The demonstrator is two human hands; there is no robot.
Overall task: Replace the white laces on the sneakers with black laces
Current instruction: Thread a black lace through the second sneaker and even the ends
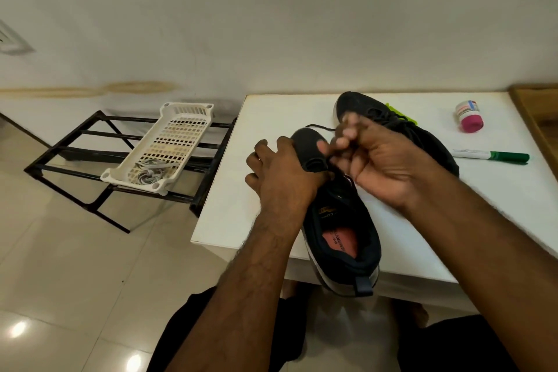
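The near black mesh sneaker [338, 220] lies heel-toward-viewer, long axis running away, overhanging the white tabletop [271, 118]. The left hand [280, 172] grips its toe; the right hand [371, 157], fingers curled, pinches a thin black lace [317, 127] just beyond. A second black sneaker [362, 106] lies behind. White laces [149, 170] rest in a basket [187, 112], well apart.

Soft, even indoor light fills the scene with a faintly warm cast. Two bright glare spots sit on the glossy beige tiled floor [60, 266] at seven o'clock. The white rectangular table [256, 190] is nearly blown out, with faint shadows. The right hand [377, 157] has motion-blurred fingers. Straight edges bow toward the frame's borders.
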